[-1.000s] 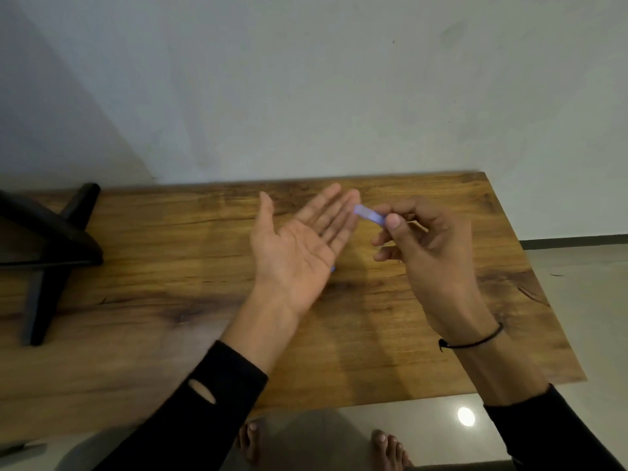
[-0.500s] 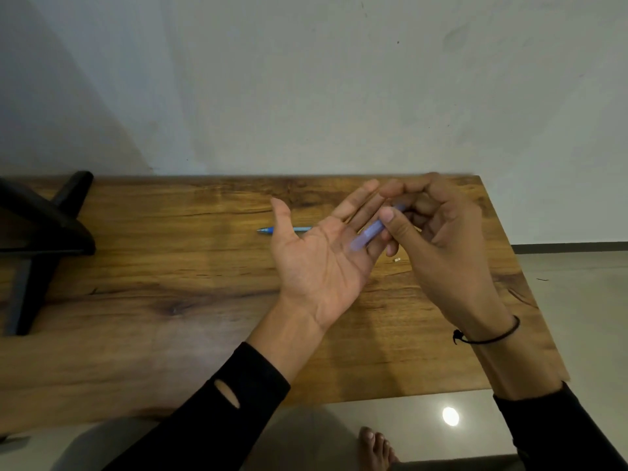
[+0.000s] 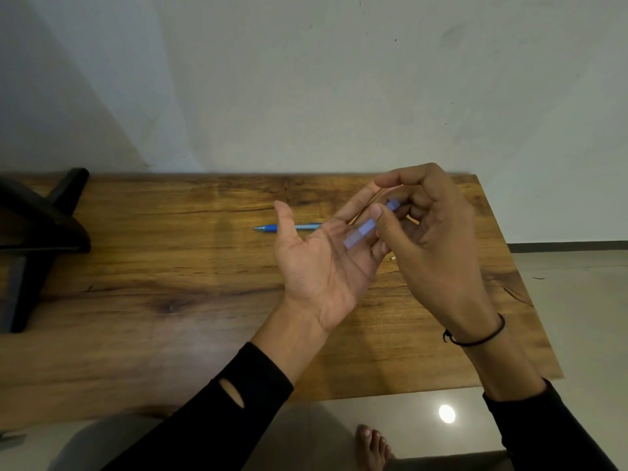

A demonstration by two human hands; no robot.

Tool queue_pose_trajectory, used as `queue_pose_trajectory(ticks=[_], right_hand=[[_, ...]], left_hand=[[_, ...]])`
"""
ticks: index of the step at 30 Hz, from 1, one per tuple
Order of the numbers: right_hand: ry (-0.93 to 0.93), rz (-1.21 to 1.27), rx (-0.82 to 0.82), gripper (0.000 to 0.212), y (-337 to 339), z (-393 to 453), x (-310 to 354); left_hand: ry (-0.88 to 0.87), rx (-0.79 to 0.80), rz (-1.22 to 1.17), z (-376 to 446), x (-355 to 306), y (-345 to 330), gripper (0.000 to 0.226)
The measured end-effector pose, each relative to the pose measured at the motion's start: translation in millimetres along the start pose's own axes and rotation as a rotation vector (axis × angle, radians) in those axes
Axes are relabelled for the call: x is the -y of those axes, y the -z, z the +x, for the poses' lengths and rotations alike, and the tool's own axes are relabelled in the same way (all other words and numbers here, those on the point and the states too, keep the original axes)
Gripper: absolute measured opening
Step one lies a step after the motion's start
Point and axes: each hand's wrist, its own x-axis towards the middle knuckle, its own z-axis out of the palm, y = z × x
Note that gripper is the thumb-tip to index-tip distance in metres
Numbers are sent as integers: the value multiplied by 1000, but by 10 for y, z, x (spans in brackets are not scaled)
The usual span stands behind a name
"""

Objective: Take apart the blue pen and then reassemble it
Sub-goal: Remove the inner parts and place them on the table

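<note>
My right hand [image 3: 435, 239] pinches a translucent pale-blue pen barrel [image 3: 365, 229] between thumb and fingers, tilted down to the left. Its lower end rests over the fingers of my left hand [image 3: 323, 263], which lies flat with the palm up and holds nothing. The front part of the blue pen [image 3: 289, 227], with its tip pointing left, lies on the wooden table [image 3: 170, 266] behind my left hand; its right end is hidden by the hand. A tiny pale piece [image 3: 393, 257] lies on the table between my hands.
A black stand [image 3: 37, 232] takes up the table's left end. A pale wall rises right behind the table. The table's right and front edges drop to a glossy tiled floor, where a bare foot [image 3: 372, 443] shows.
The view shifted, bringing the pen's front part into sight behind my left hand. My right hand tipped the barrel down over my left fingers and rose slightly.
</note>
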Motion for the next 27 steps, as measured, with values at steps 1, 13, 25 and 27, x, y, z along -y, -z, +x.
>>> queue_pose_trajectory(ticks=[1, 13, 25, 27], right_hand=[[5, 4, -6, 23, 5, 1, 2], [-114, 261, -249, 19, 287, 81, -48], [-424, -40, 154, 6, 403, -179, -371], [-425, -105, 189, 10, 191, -239, -441]], left_hand=[[0, 0, -3, -2, 4, 5, 125], [17, 163, -136, 18, -61, 24, 129], [-138, 125, -107, 110, -507, 144, 129], [-155, 126, -105, 115, -543, 130, 128]])
